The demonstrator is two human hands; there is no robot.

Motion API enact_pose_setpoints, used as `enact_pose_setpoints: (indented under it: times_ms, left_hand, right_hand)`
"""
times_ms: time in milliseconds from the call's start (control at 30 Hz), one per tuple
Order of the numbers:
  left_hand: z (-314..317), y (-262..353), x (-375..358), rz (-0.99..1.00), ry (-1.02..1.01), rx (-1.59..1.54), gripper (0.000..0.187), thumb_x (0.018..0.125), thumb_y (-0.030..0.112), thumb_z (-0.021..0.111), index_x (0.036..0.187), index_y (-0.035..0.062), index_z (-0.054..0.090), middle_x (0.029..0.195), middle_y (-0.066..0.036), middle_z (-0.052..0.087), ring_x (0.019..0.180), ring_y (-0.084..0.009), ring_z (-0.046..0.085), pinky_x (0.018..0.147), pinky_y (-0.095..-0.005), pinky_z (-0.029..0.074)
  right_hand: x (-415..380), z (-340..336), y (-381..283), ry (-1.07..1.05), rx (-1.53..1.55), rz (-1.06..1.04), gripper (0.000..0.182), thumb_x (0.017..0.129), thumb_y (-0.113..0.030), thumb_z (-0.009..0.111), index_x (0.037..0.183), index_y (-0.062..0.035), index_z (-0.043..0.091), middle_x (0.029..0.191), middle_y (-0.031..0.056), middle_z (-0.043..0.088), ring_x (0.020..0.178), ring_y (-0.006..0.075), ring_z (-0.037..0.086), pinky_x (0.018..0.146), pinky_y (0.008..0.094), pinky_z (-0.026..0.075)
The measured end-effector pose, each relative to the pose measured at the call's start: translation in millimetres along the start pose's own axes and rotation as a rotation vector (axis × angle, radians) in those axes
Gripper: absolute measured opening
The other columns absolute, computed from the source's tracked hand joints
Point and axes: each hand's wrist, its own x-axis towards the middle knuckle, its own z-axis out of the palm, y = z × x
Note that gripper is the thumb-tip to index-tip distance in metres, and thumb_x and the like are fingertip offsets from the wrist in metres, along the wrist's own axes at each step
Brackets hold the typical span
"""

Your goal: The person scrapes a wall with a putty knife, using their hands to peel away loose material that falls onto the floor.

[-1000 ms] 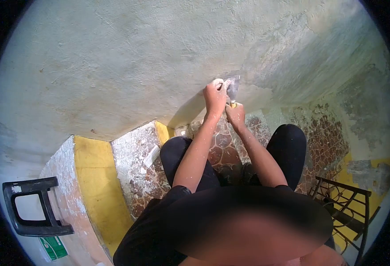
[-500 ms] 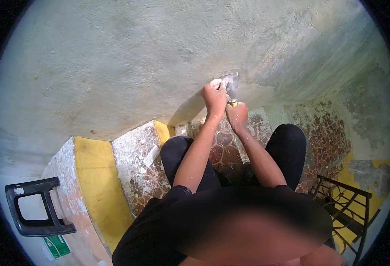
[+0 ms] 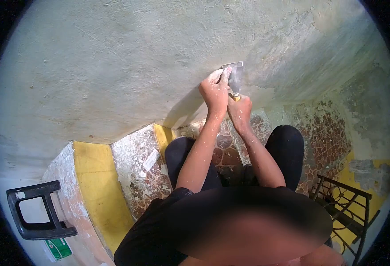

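Scraper (image 3: 235, 79), one: flat metal blade, yellow handle; upright in view at the wall (image 3: 115, 66), between both hands, blade edge uppermost. Right hand (image 3: 240, 108): closed around the handle, just below the blade. Left hand (image 3: 215, 94): fingers bent, fingertips on the left part of the blade; pinching or only pressing, impossible to tell. Pale specks on both forearms. Wall: grey-green, rough, patchy toward the right. Knees (image 3: 285, 150), two, in dark cloth, either side of the forearms. Floor (image 3: 225, 157): brown, stone-patterned, between the knees. To the left: yellow band (image 3: 96, 177); white flat piece (image 3: 151, 159) on a pale-flecked surface; black frame (image 3: 44, 232) with rectangular opening; green-and-white item (image 3: 60, 249) just beside. At lower right: dark metal rack (image 3: 345, 186).
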Motion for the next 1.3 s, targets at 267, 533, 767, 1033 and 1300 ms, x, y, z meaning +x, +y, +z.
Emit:
enact_pose_setpoints:
  times_ms: [267, 533, 767, 1033, 1300]
  left_hand:
    - [-13, -43, -7, 0.079, -0.050, 0.493, 0.025, 0.093, 0.018, 0.077, 0.090, -0.0066, 0.075, 0.070, -0.014, 0.074, 0.059, -0.0131, 0.064, 0.056, -0.0351, 0.051]
    - [-20, -30, -7, 0.178, 0.013, 0.476, 0.026, 0.096, 0.018, 0.075, 0.089, -0.0072, 0.074, 0.070, -0.013, 0.073, 0.054, -0.0161, 0.066, 0.052, -0.0342, 0.051]
    - [-27, -44, -3, 0.106, -0.044, 0.447, 0.021, 0.096, 0.012, 0.074, 0.088, -0.0071, 0.074, 0.068, -0.006, 0.069, 0.056, -0.0122, 0.065, 0.049, -0.0309, 0.056]
    - [-19, -29, -9, -0.042, -0.025, 0.247, 0.024, 0.095, 0.013, 0.077, 0.086, -0.0088, 0.074, 0.070, -0.005, 0.069, 0.059, -0.0103, 0.065, 0.049, -0.0301, 0.057]
    - [-14, -37, -1, 0.009, 0.005, 0.207, 0.026, 0.096, 0.016, 0.077, 0.092, -0.0096, 0.077, 0.072, -0.005, 0.070, 0.059, -0.0098, 0.064, 0.051, -0.0283, 0.056]
  right_hand:
    - [-16, 37, 57, -0.124, 0.107, 0.156, 0.047, 0.085, -0.043, 0.075, 0.081, 0.0043, 0.072, 0.073, 0.0244, 0.071, 0.076, 0.0375, 0.074, 0.069, 0.0479, 0.052]
    - [-25, 27, 31, -0.136, 0.153, 0.116, 0.043, 0.084, -0.039, 0.074, 0.079, 0.0039, 0.071, 0.076, 0.0242, 0.072, 0.077, 0.0397, 0.074, 0.070, 0.0481, 0.052]
    - [-25, 20, 29, -0.110, -0.070, 0.150, 0.033, 0.085, -0.028, 0.068, 0.082, 0.0046, 0.073, 0.082, 0.0281, 0.072, 0.083, 0.0467, 0.072, 0.075, 0.0532, 0.054]
    - [-12, 12, 33, -0.067, -0.108, 0.080, 0.032, 0.084, -0.025, 0.068, 0.087, 0.0063, 0.075, 0.084, 0.0308, 0.071, 0.084, 0.0483, 0.071, 0.077, 0.0534, 0.054]
    - [-9, 9, 21, -0.084, -0.008, 0.065, 0.035, 0.085, -0.025, 0.068, 0.083, 0.0094, 0.072, 0.077, 0.0309, 0.070, 0.078, 0.0454, 0.073, 0.074, 0.0511, 0.054]
